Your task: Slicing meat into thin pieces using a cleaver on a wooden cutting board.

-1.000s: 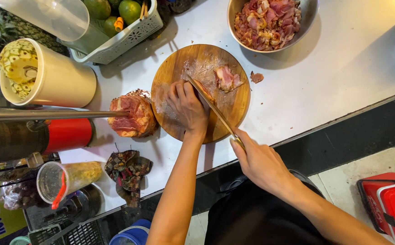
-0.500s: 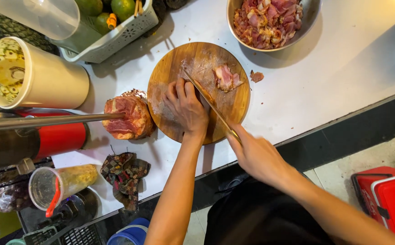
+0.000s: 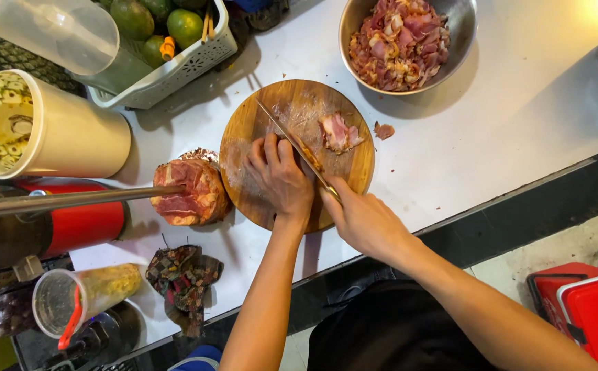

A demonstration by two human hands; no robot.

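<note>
A round wooden cutting board [image 3: 244,130] lies on the white counter. My left hand [image 3: 280,175] presses down on meat on the board, its fingers curled over it so the meat is mostly hidden. My right hand [image 3: 361,220] grips the handle of a long knife [image 3: 292,141], whose blade runs diagonally across the board right beside the left fingers. A cut piece of raw meat [image 3: 338,132] rests on the board's right side. A small scrap [image 3: 383,130] lies just off the board.
A steel bowl [image 3: 464,41] of chopped meat stands at the back. A large raw meat chunk [image 3: 189,192] sits left of the board. A cream bucket [image 3: 79,137], a white fruit basket [image 3: 189,65], a red canister [image 3: 86,223], a patterned cloth [image 3: 182,278] and a red box [image 3: 588,309] surround.
The view has shifted slightly. My hands stay on the board, with the knife blade still working beside the left fingers.
</note>
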